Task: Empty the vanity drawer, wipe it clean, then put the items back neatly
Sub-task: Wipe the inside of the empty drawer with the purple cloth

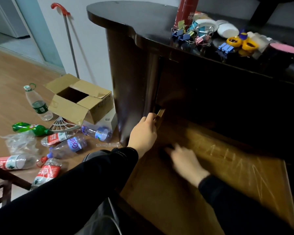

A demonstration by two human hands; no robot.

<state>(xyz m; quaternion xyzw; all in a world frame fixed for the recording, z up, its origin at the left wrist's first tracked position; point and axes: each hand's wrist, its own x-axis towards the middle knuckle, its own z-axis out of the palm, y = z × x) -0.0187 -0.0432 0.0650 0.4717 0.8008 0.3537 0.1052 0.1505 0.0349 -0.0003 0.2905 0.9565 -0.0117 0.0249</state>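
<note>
Wood drawer (210, 167) looks emptied; our left fingers (149, 117) grip its side, right fingers (177, 148) beside them too blurred to tell; wiping comes next.

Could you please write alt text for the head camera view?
A person's left hand grips the side wall of an open wooden drawer while the blurred right hand reaches inside. Binder clips crowd the vanity top; plastic bottles litter the floor.

A light brown wood-plank floor (10, 78) fills the left of the frame, meeting a plain pale grey wall (92, 48) at upper centre. A frosted glass door panel (32, 31) stands upper left.
</note>
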